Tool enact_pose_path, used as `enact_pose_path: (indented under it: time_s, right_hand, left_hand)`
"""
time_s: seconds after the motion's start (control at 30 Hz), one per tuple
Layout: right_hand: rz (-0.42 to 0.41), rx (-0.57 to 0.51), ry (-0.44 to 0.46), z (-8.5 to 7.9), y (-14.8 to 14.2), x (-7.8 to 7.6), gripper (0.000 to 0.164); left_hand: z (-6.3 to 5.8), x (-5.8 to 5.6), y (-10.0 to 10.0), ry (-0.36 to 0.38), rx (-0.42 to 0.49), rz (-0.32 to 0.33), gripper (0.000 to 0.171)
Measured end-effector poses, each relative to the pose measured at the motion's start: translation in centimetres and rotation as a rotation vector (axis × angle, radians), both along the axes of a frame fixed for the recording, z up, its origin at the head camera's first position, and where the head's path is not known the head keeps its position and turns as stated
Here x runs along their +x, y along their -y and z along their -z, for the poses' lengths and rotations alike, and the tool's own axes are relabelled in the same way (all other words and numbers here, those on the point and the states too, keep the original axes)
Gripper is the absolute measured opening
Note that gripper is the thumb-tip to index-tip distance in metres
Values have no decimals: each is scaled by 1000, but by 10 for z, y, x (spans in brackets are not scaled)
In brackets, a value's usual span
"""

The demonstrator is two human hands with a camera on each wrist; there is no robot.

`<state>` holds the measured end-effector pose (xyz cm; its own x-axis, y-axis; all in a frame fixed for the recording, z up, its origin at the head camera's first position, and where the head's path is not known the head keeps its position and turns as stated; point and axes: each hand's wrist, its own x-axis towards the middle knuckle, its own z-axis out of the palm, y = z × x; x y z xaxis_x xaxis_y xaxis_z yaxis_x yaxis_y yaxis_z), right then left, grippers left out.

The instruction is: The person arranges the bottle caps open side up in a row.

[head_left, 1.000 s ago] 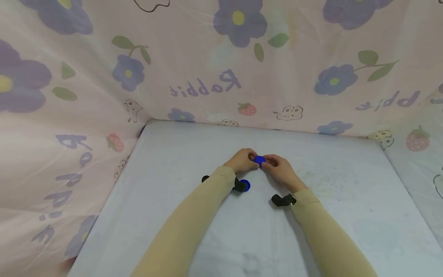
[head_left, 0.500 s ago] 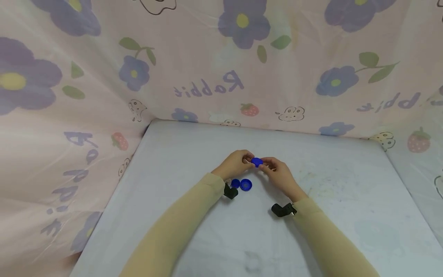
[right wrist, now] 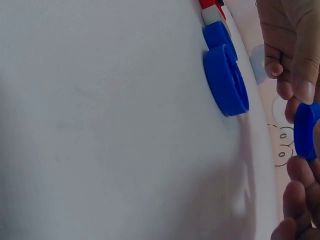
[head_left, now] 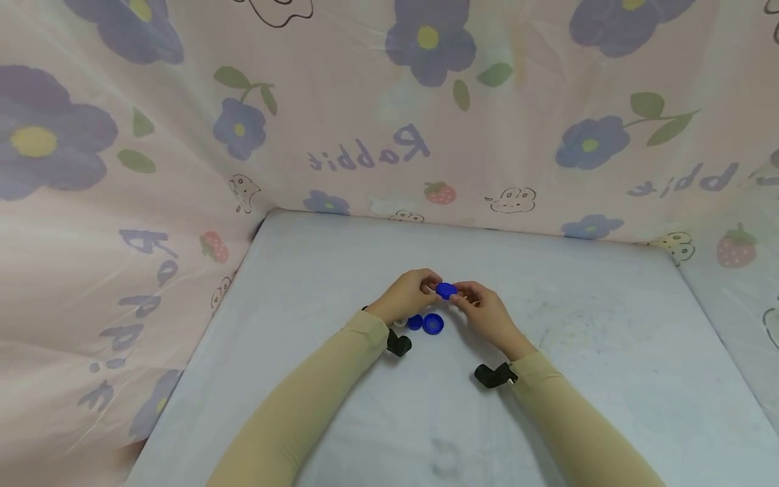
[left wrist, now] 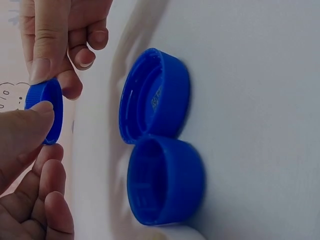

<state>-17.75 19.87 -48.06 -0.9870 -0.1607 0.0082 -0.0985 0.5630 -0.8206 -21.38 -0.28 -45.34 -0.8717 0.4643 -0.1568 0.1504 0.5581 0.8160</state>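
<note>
Between my two hands a blue plastic bottle cap (head_left: 446, 291) is held up above the table. My left hand (head_left: 406, 295) pinches it from the left with thumb and fingers. From the other side my right hand (head_left: 489, 315) pinches the same cap by its rim. The left wrist view shows the ridged edge of the held cap (left wrist: 58, 117), with a thumb over its lower part. Below the hands lie a wide blue cap (head_left: 433, 324), hollow side up, and a smaller, deeper blue cap (head_left: 415, 322) right beside it.
Left of the small cap sits a white cap (right wrist: 214, 15), with a red piece (right wrist: 208, 3) beyond it, partly out of view. Both wrists carry black camera mounts (head_left: 494, 375). A flower-printed curtain (head_left: 365, 101) borders the white table (head_left: 377, 419).
Both hands have shifted slightly left and toward the person with the held cap. The left forearm has moved left, uncovering the small blue cap and part of the white one.
</note>
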Motion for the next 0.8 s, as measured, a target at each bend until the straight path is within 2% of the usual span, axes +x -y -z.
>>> enact_pose_path:
  time_s: [0.2,0.5,0.8]
  right_hand:
    - [8,7,23,-3,1,0,37]
    - [-12,18,-2,-7,3,2,43]
    - [7,9,-32,-7,3,1,39]
  left_hand:
    - [3,-2,1,-3,2,2,32]
    - [2,-1,4,4,55,-6,32]
    - [6,0,10,-46,79,-35,31]
